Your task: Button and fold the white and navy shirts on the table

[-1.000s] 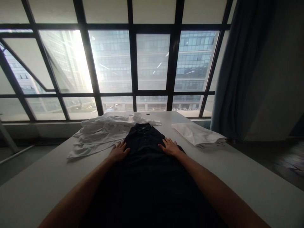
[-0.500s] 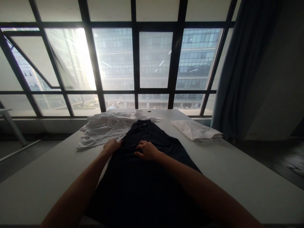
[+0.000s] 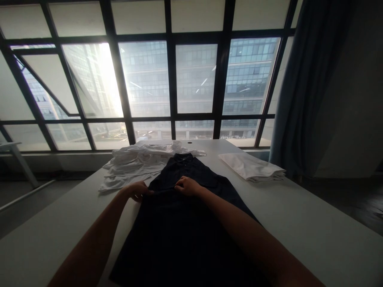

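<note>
Dark shirt: the dark shirt (image 3: 179,227) lies mostly flat lengthwise on the bench (image 3: 311,231), hem end nearest, collar at far end, button front up; lower part too dark for detail.
Left hand: the left hand (image 3: 138,190) is at the shirt's left edge, grip closed, thumb and fingers seemingly pinching the fabric there.
Right hand: the right hand (image 3: 188,186) is on the shirt's middle below the buttons, fingers curled; cannot tell if its grip has cloth or just presses.
Progress: looks early; shirt spread out, collar straight, no full fold across the body visible. Sleeves can't be made out.
White folded cloth: the folded cloth (image 3: 253,167) sits right of the shirt, apart, already a flat stack.
White pile: the rumpled white clothes (image 3: 134,167) lie left of the collar, unfolded.
Far end: windows (image 3: 196,79), curtain (image 3: 308,87) at right.
</note>
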### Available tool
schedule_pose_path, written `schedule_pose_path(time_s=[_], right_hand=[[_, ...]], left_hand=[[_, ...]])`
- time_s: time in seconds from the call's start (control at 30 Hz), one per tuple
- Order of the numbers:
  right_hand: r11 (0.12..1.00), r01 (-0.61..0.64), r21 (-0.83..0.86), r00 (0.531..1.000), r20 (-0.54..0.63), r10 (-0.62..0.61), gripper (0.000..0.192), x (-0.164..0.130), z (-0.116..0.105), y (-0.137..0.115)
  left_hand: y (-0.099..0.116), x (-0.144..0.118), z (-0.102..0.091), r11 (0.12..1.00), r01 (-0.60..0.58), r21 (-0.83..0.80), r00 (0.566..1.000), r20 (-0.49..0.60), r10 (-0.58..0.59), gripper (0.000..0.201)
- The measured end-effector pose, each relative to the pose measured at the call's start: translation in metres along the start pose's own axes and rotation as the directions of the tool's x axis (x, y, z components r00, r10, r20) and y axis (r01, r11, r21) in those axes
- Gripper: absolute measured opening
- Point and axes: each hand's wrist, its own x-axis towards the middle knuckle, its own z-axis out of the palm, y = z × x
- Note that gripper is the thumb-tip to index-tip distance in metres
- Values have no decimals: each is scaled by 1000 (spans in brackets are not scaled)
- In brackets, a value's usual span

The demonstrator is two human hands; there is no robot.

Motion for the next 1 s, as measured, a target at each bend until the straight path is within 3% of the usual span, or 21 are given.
schedule_pose_path(time_s=[0.17,0.3,0.4,0.53,0.63,0.7,0.77,0.87,0.93,1.0], right_hand=[[997,48,-61,999,6,-48,34,-5,2,3],[997,63,-49,998,15,-62,34,-4,-1,3],[998,44,41,999,27,-46,31,5,-4,8],[973,-81,218,996,-25,88,33,14,-13,17],[875,-203,440,967,-48,249,38,11,-24,23],[768,-285,573,946,36,323,42,4,-32,27],[694,-374,615,920,155,359,43,-4,-38,31],[684,-444,579,895,242,375,40,-14,-40,38],[709,-442,549,897,264,354,35,-19,-39,41],[736,-417,534,908,277,314,31,-26,-38,40]], left_hand=[[-8,-10,-5,999,-5,-45,985,172,13,50],[3,-19,-1,997,-48,-63,992,111,55,33],[32,-27,8,984,-156,-82,986,38,159,23],[83,-33,35,964,-250,-86,965,64,256,17],[113,-28,64,961,-239,-138,961,105,255,11],[123,-22,84,958,-222,-182,960,133,248,5],[125,-14,102,956,-200,-214,952,186,241,3],[118,-5,116,951,-160,-263,921,308,240,14],[110,0,114,931,-168,-324,885,367,287,30],[103,8,102,908,-255,-334,881,307,360,44]])
